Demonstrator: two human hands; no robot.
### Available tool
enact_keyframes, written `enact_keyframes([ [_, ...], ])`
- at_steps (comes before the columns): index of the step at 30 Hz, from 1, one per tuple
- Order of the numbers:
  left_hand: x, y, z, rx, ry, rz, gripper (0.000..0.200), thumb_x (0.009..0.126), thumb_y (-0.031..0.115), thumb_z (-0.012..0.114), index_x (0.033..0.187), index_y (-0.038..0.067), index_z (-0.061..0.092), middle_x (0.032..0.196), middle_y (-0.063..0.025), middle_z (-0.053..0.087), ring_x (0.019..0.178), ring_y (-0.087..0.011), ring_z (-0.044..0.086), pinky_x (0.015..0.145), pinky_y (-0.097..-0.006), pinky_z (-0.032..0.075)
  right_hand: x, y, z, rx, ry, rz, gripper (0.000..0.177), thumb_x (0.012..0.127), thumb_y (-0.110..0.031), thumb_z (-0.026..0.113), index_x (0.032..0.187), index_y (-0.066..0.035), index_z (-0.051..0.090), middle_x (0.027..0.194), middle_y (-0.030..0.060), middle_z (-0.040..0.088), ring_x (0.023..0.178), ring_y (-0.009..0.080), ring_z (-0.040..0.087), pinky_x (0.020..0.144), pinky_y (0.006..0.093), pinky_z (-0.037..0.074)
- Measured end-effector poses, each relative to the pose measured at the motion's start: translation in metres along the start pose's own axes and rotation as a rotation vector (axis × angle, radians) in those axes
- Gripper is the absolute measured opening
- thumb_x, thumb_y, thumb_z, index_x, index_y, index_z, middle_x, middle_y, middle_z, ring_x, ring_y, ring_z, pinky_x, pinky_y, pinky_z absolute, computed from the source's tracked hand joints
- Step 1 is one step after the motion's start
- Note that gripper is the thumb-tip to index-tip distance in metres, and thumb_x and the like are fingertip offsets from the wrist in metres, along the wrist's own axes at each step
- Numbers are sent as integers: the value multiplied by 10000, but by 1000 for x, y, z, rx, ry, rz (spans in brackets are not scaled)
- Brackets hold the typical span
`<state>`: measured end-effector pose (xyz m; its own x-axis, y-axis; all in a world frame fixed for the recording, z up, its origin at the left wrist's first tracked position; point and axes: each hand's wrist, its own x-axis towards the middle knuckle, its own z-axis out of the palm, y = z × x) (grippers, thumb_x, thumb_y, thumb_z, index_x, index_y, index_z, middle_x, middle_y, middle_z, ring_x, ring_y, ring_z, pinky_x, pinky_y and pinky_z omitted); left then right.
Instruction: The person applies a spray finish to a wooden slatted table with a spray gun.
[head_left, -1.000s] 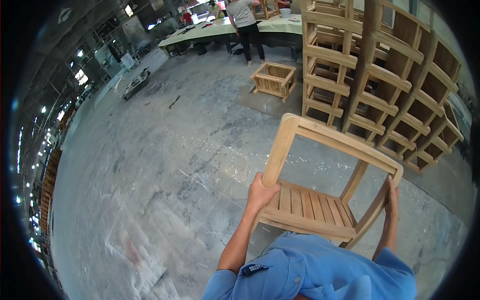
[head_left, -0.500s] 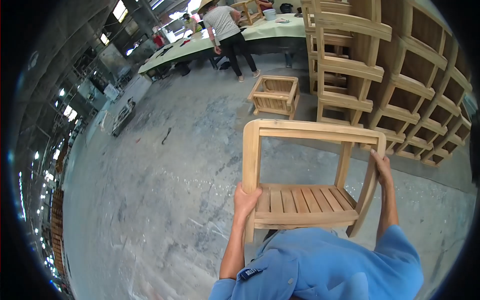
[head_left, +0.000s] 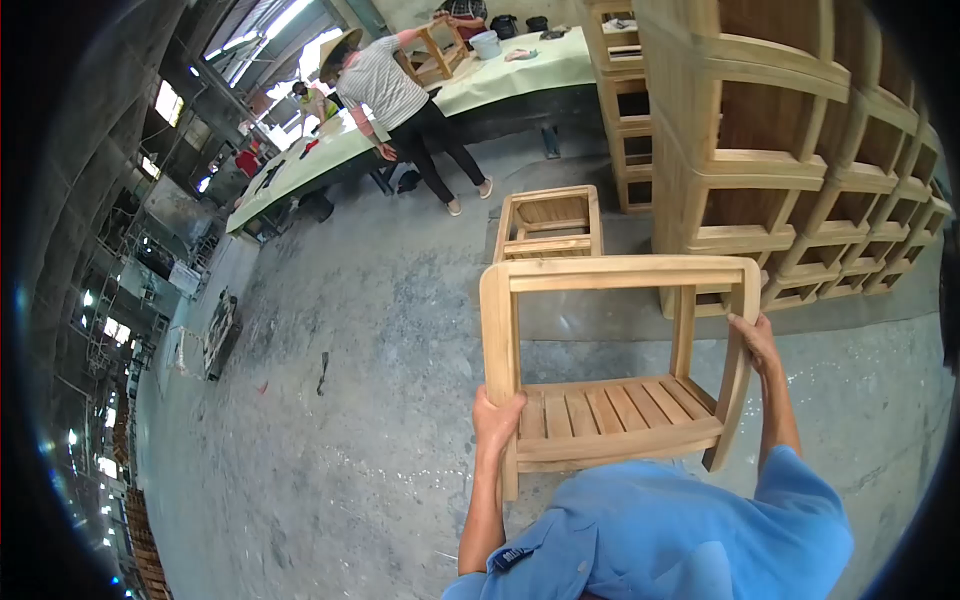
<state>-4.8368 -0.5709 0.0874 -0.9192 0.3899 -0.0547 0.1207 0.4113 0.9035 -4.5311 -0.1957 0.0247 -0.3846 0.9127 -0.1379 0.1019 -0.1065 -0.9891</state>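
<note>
In front of my body I hold up a pale wooden side table (head_left: 625,445) with a slatted lower shelf and rounded frame corners. My left hand (head_left: 494,422) is wrapped round its left leg, level with the shelf. Higher up on the opposite side, my right hand (head_left: 757,345) grips the right leg below the corner. Beyond it on the floor stands a similar wooden piece (head_left: 548,220), partly covered by the one I hold.
Tall stacks of wooden furniture frames (head_left: 745,210) rise at the right. A long table with a pale green cover (head_left: 520,72) crosses the back, where a person in a striped top (head_left: 385,85) stands. A dark strip (head_left: 323,372) lies on the concrete floor.
The stacks and the piece on the floor appear nearer as my view moves forward. The side table stays in both hands. The person at the back has an arm raised to a wooden frame.
</note>
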Motion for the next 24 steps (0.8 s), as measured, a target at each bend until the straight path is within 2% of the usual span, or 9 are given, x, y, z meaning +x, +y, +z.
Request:
enact_keyframes([
  [6,139,14,-9,13,-16,-91,398,699,168,719,1005,-51,589,905,-124,668,801,-175,635,740,-308,513,93,-54,107,-134,-66,147,470,768,-274,741,1111,7,585,898,57,618,778,146,575,668,324,480],
  [8,185,14,-12,-32,-11,-117,397,706,157,713,1019,-53,588,916,-120,670,804,-171,634,741,-305,513,130,-55,141,-113,-58,39,486,769,-274,740,1122,23,588,926,68,630,805,151,586,681,326,484],
  [9,206,10,-13,-27,-18,-124,397,706,157,713,1019,-53,588,916,-120,670,804,-171,634,741,-305,513,144,-57,156,-115,-55,49,486,769,-274,740,1122,23,588,926,68,630,805,151,586,681,326,484],
  [12,281,5,-10,-46,-17,-108,383,713,149,705,1020,-50,592,912,-113,672,802,-169,635,738,-305,512,192,-67,203,-197,6,123,511,773,-273,738,1151,35,584,955,77,641,827,160,594,712,326,491],
  [14,331,4,-12,-48,-106,-178,369,722,138,693,1027,-46,599,910,-108,674,803,-169,635,734,-301,510,218,-64,231,-221,36,122,531,774,-269,737,1178,37,579,972,81,647,841,166,599,743,321,495],
  [18,438,9,-9,7,-178,-105,365,725,132,686,1032,-48,602,906,-105,676,798,-168,635,728,-300,509,258,-71,284,-218,122,86,506,762,-256,739,1147,41,599,961,82,655,832,155,595,740,316,491],
  [21,490,19,-5,5,-251,-172,360,731,125,681,1041,-43,608,923,-99,678,811,-167,637,741,-298,506,279,-96,316,-213,195,123,493,759,-251,739,1131,46,608,937,80,657,813,152,594,730,314,489],
  [23,533,24,8,18,-211,-96,223,729,111,662,932,33,610,784,-17,604,684,-117,560,611,-290,467,305,-104,333,-220,241,159,491,755,-248,743,1122,50,613,916,79,659,801,151,594,724,315,489],
  [24,554,23,16,23,-233,-94,223,729,111,662,932,33,610,784,-17,604,684,-117,560,611,-290,467,320,-106,341,-231,258,167,496,747,-247,747,1121,51,613,911,78,659,795,149,593,720,315,488],
])
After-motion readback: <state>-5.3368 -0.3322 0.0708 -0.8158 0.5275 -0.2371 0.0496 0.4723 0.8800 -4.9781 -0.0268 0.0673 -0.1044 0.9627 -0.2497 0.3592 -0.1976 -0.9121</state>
